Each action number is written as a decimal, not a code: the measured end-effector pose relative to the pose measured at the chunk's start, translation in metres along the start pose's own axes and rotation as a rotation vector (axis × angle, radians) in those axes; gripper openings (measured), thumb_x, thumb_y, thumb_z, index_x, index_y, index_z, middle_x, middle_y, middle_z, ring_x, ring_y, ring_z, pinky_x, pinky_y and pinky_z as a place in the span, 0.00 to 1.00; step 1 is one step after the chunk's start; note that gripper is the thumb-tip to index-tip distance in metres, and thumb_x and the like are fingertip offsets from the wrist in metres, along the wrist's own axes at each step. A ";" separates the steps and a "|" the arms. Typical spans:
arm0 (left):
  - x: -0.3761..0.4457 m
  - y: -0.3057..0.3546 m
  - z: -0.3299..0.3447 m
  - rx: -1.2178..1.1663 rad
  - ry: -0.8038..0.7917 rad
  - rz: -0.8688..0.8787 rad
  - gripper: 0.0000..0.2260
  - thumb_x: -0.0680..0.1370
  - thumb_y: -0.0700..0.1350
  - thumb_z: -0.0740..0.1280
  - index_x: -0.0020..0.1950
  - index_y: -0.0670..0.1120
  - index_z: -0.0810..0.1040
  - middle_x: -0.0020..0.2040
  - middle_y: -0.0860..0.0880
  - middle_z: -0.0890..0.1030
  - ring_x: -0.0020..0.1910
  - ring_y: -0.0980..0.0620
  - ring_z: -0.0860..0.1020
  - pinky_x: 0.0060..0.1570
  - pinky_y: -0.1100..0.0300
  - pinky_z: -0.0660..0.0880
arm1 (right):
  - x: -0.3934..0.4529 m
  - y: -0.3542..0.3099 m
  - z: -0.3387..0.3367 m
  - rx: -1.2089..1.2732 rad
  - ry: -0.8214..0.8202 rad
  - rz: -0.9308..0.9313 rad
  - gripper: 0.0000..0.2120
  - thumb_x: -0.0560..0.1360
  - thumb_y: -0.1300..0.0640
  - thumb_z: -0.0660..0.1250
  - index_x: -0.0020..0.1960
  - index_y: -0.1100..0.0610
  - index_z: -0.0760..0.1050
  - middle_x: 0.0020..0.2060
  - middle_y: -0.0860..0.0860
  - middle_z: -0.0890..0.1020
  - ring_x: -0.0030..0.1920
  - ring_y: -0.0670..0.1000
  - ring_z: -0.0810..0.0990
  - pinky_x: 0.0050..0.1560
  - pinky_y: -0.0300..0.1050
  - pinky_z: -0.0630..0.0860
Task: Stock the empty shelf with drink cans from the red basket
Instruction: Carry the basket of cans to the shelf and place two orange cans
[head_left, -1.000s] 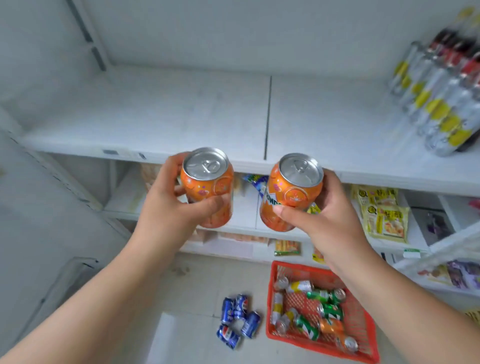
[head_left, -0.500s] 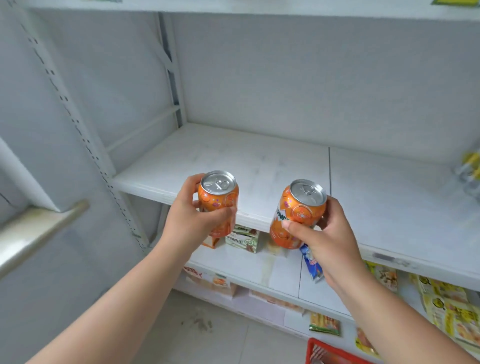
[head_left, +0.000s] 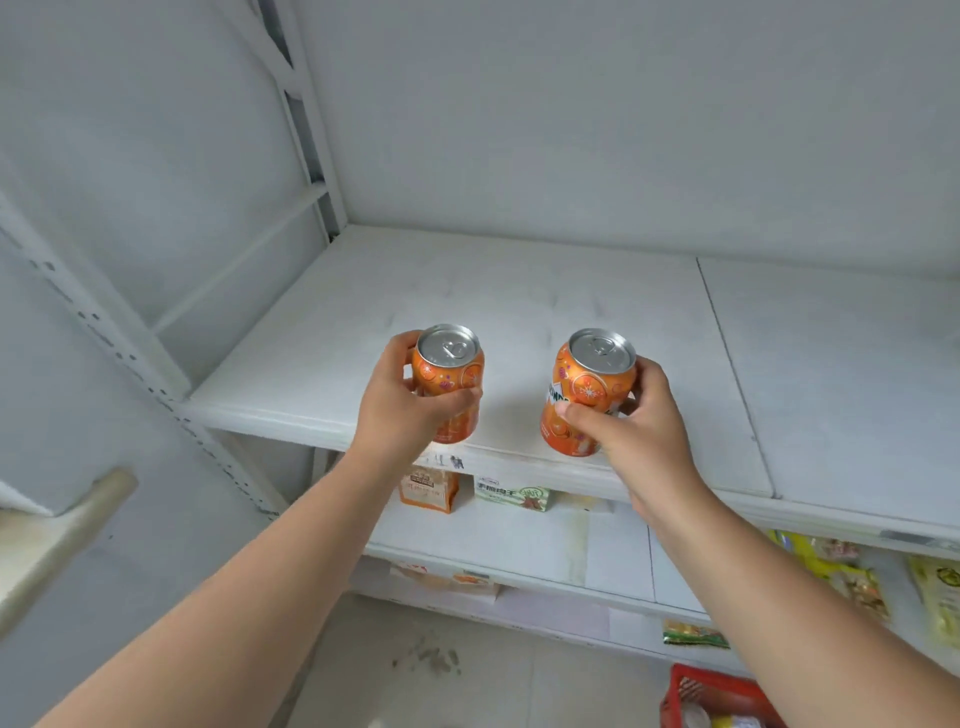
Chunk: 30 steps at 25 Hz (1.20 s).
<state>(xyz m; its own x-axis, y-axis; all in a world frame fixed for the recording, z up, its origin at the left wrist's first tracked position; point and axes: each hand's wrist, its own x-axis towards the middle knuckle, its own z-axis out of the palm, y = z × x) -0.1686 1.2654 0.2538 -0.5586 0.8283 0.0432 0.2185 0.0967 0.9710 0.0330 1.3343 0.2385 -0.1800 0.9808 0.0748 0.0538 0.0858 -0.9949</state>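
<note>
Left hand (head_left: 402, 402) and right hand (head_left: 631, 415) each grip an upright orange can, left can (head_left: 451, 371) and right can (head_left: 587, 387), silver-topped, at the white shelf (head_left: 519, 301) front edge, possibly touching it; red basket (head_left: 696, 691) below right.

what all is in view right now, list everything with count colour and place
orange cans: 2, orange with silver tops, upright, one in each hand over the front edge of the empty shelf
empty shelf: 1, white, two panels, middle of view
lower shelf: 1, white, under the empty shelf
orange packet: 1, orange, lower shelf, below the left hand
green and white box: 1, lower shelf, right of the orange packet
yellow snack packs: several, yellow, lower right
green packet: 1, bottom shelf near the basket
red basket: 1, red, floor, bottom right, partly cut off
left hand: grips the left can
right hand: grips the right can
</note>
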 end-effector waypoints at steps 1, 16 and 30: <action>0.017 -0.007 -0.001 0.004 -0.018 0.000 0.28 0.63 0.43 0.77 0.58 0.59 0.70 0.50 0.60 0.78 0.46 0.64 0.77 0.36 0.69 0.71 | 0.011 0.006 0.011 0.005 0.027 0.012 0.29 0.60 0.59 0.78 0.55 0.43 0.69 0.52 0.45 0.78 0.48 0.40 0.78 0.37 0.32 0.74; 0.225 -0.053 0.050 0.070 -0.140 0.131 0.28 0.66 0.42 0.76 0.62 0.48 0.69 0.52 0.55 0.77 0.48 0.57 0.77 0.40 0.69 0.72 | 0.074 0.047 0.068 0.016 0.246 0.082 0.28 0.54 0.54 0.76 0.49 0.36 0.69 0.43 0.36 0.81 0.43 0.40 0.81 0.45 0.45 0.79; 0.341 -0.050 0.108 0.090 -0.211 0.162 0.27 0.67 0.46 0.76 0.63 0.48 0.69 0.58 0.51 0.77 0.51 0.50 0.78 0.45 0.60 0.72 | 0.086 0.055 0.072 -0.005 0.281 0.056 0.30 0.58 0.55 0.79 0.53 0.36 0.69 0.48 0.39 0.80 0.47 0.41 0.81 0.47 0.39 0.78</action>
<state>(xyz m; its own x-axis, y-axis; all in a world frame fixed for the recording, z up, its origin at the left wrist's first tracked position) -0.2839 1.6024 0.1944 -0.3333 0.9327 0.1376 0.3668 -0.0061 0.9303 -0.0506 1.4107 0.1856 0.1029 0.9940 0.0364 0.0614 0.0302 -0.9977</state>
